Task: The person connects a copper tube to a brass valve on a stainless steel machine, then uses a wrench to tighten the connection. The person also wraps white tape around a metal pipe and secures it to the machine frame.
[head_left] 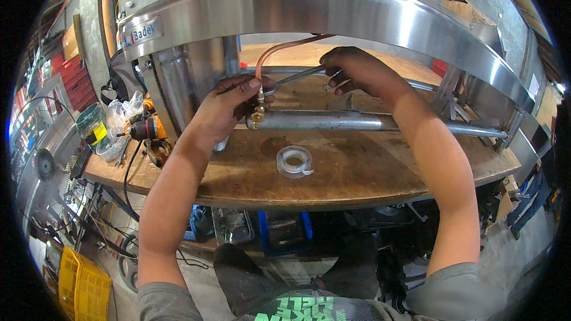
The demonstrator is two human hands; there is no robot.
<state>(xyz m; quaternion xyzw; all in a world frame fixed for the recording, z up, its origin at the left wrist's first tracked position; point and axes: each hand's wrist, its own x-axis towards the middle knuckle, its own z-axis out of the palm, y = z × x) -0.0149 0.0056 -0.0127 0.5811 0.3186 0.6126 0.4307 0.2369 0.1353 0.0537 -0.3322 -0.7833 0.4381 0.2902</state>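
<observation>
Just left of frame center, the left hand (234, 102) is grasping the brass fitting (259, 109) at a copper tube's (275, 49) lower end, thumb in front. Higher, right of center, the right hand (360, 70) is curling its fingers on one end of a wrench (299, 75); the other end is pointing at the fitting, contact hidden by the left fingers. The tube is curving up behind a stainless-steel panel (297, 15). Lower center: tape roll (285, 168) lying flat on the workbench (369, 169). Left: orange drill (146, 129) resting.
</observation>
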